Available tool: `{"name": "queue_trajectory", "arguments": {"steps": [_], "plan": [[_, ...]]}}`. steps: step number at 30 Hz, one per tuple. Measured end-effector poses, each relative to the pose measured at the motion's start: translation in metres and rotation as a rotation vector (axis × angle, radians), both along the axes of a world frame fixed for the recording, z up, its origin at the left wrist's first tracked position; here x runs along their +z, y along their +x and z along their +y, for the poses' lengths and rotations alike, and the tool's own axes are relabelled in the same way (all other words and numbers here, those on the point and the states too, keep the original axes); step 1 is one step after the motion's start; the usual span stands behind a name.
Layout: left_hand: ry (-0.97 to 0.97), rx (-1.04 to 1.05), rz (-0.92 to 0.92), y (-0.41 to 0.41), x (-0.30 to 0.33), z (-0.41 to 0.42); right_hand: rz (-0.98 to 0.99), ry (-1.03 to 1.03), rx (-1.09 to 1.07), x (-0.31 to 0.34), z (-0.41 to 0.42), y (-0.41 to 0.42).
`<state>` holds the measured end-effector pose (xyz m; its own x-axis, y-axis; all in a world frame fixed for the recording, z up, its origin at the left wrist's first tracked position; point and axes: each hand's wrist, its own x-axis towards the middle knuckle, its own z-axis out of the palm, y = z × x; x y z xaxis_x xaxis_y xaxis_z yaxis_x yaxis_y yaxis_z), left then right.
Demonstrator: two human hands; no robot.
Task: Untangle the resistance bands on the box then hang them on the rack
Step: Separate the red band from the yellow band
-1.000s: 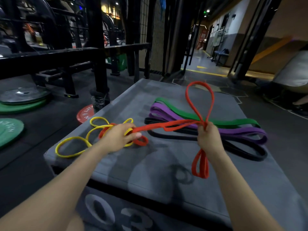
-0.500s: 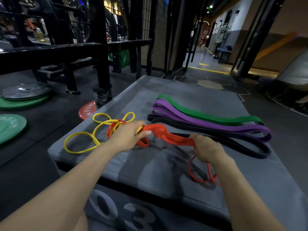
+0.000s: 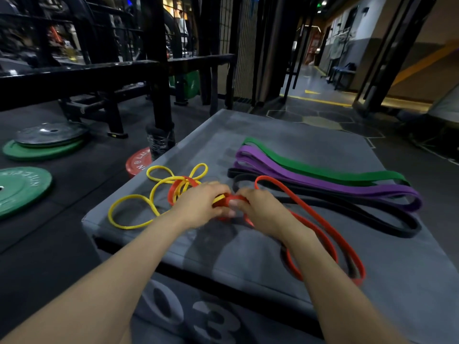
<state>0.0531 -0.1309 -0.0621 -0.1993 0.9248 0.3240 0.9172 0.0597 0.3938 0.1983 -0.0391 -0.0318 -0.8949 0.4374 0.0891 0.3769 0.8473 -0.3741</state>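
Observation:
A red resistance band (image 3: 320, 219) lies across the grey padded box (image 3: 260, 254), tangled at its left end with a thin yellow band (image 3: 139, 202). My left hand (image 3: 198, 204) and my right hand (image 3: 258, 207) meet at the knot, both pinching the red band where it crosses the yellow one. A long red loop trails to the right past my right wrist. Beyond it the green band (image 3: 323, 170), the purple band (image 3: 323, 182) and the black band (image 3: 360, 209) lie side by side, flat on the box.
A black steel rack (image 3: 159, 70) stands behind the box at the left. Green weight plates (image 3: 22, 187) and a red plate (image 3: 139, 162) lie on the dark floor to the left. A corridor opens at the back right.
My right hand has let the raised red loop drop onto the box and moved left to meet my left hand at the knot. The red band now lies slack.

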Motion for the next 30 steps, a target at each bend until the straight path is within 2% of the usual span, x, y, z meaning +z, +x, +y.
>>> {"name": "queue_trajectory", "arguments": {"steps": [3, 6, 11, 13, 16, 19, 22, 26, 27, 28, 30], "plan": [[0.073, 0.005, -0.141, -0.010, 0.004, -0.007, 0.335, -0.017, -0.027, 0.008, -0.002, 0.000], [0.171, 0.028, -0.245, -0.017, 0.012, -0.016, 0.584, -0.120, -0.077, 0.018, 0.000, -0.003], [0.042, 0.234, -0.066, -0.038, 0.004, -0.031, 0.998, -0.326, -0.297, 0.028, 0.020, 0.011], [0.022, 0.345, -0.014, -0.041, 0.002, -0.037, 0.983, -0.372, -0.339, 0.028, 0.022, 0.016], [0.038, 0.484, 0.100, -0.038, 0.003, -0.039, 0.840, -0.344, -0.365, 0.021, 0.024, 0.013], [0.167, 0.436, 0.113, -0.030, 0.006, -0.032, 0.786, -0.334, -0.361, 0.020, 0.022, 0.012], [0.196, 0.214, -0.069, -0.011, 0.008, -0.018, 0.762, -0.341, -0.315, 0.022, 0.017, 0.016], [0.028, -0.078, -0.492, 0.023, 0.012, -0.004, 0.772, -0.443, -0.163, 0.027, 0.004, 0.017], [-0.011, -0.085, -0.486, 0.026, 0.009, -0.001, 0.807, -0.453, -0.161, 0.029, 0.002, 0.018], [-0.053, -0.055, -0.400, 0.026, 0.006, 0.001, 0.859, -0.449, -0.184, 0.031, 0.003, 0.021], [-0.104, 0.047, -0.129, 0.020, 0.001, 0.003, 0.976, -0.409, -0.305, 0.031, 0.012, 0.028]]}}
